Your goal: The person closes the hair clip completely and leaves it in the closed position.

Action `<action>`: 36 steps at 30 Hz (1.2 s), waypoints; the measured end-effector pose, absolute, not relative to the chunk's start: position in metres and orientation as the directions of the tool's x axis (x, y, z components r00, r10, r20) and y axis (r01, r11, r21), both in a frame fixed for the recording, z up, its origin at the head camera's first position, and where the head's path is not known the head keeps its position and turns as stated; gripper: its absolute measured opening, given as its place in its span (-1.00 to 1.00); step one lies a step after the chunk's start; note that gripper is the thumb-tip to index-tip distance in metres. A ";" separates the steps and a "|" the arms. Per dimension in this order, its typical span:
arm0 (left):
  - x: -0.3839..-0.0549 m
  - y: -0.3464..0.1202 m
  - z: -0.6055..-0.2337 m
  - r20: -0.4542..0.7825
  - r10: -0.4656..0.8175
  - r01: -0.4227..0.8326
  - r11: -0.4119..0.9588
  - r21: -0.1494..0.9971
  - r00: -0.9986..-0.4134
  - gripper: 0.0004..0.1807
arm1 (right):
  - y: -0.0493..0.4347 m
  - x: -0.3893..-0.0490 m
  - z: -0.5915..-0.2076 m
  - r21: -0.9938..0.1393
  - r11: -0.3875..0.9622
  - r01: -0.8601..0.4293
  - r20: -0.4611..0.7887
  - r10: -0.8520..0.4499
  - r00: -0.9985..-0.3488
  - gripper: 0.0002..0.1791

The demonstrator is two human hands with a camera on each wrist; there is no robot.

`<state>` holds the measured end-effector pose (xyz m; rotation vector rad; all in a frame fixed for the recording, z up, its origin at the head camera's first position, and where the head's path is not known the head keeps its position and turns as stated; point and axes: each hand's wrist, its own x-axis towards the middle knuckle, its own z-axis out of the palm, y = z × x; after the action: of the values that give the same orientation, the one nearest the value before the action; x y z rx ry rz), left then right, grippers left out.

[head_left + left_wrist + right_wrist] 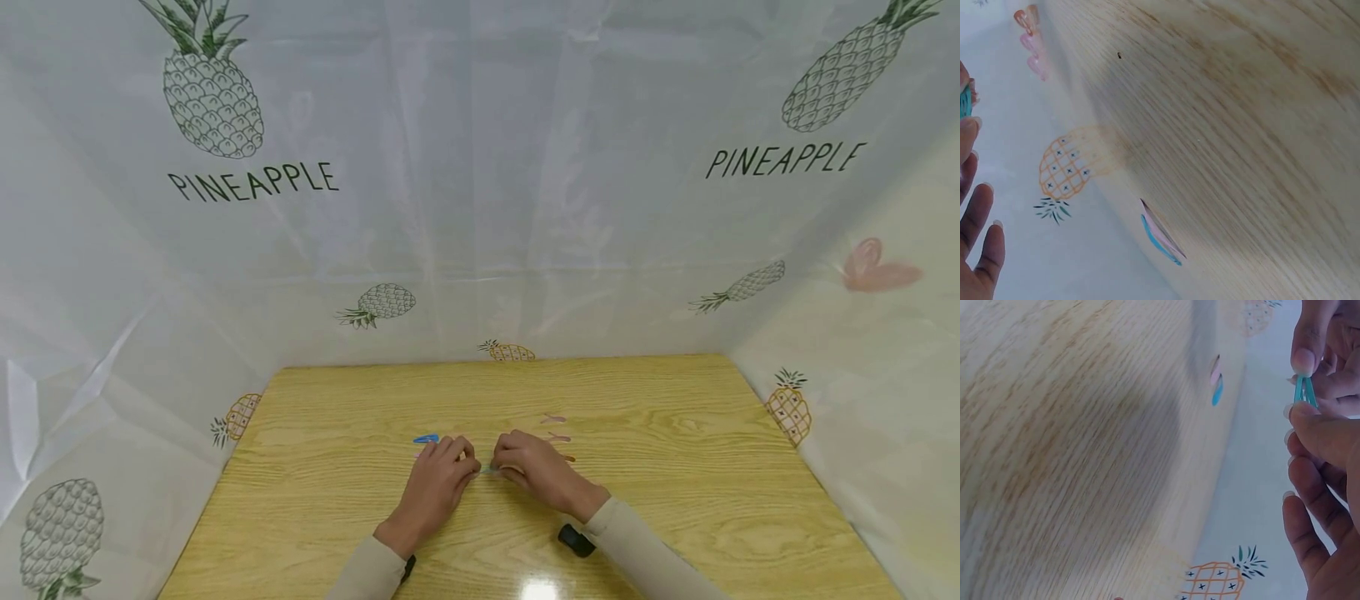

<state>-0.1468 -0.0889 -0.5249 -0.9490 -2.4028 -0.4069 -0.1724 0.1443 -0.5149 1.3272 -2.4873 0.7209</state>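
My left hand [438,492] and right hand [546,473] meet over the middle of the table. Between them is a teal snap hair clip [1305,390], its narrow legs spread in a V in the right wrist view. The thumb and fingers of each hand pinch one end of it; the ends are hidden under the fingertips. Beyond my left hand lies a blue hair clip [426,438], with a pink hair clip [1215,370] beside it. Past my right hand are two pinkish hair clips, the far one [553,418] and a nearer one [558,437], plus a brownish clip [570,457] partly covered.
The wooden table [675,467] is bordered at the back and sides by a white sheet [480,208] printed with pineapples. A black wrist device [576,540] shows by the right sleeve [645,550]. Light glares off the table's front.
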 end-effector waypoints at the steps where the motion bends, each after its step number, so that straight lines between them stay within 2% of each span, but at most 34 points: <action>1: -0.147 -0.089 -0.525 0.566 0.550 0.706 0.704 0.082 -0.614 -0.91 | 0.144 -0.172 -0.515 -0.309 0.466 -0.829 0.418 -0.716 -0.559 -0.86; 11: -0.148 -0.093 -0.529 0.555 0.596 0.735 0.677 0.043 -0.581 -0.90 | 0.146 -0.170 -0.514 -0.307 0.431 -0.848 0.416 -0.741 -0.527 -0.85; 25: -0.149 -0.095 -0.533 0.564 0.612 0.768 0.638 0.062 -0.554 -0.93 | 0.147 -0.171 -0.515 -0.316 0.382 -0.869 0.438 -0.753 -0.491 -0.87; 30: -0.148 -0.098 -0.533 0.539 0.593 0.761 0.630 0.152 -0.598 -0.90 | 0.147 -0.168 -0.517 -0.319 0.388 -0.865 0.445 -0.744 -0.498 -0.88; 36: -0.143 -0.101 -0.528 0.398 0.543 0.671 0.640 0.375 -0.740 -0.95 | 0.144 -0.166 -0.522 -0.333 0.420 -0.844 0.468 -0.704 -0.534 -0.72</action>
<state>-0.1430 -0.1005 -0.5280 -0.9861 -2.6131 -0.7462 -0.1662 0.1440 -0.5215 1.3515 -2.4204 0.7904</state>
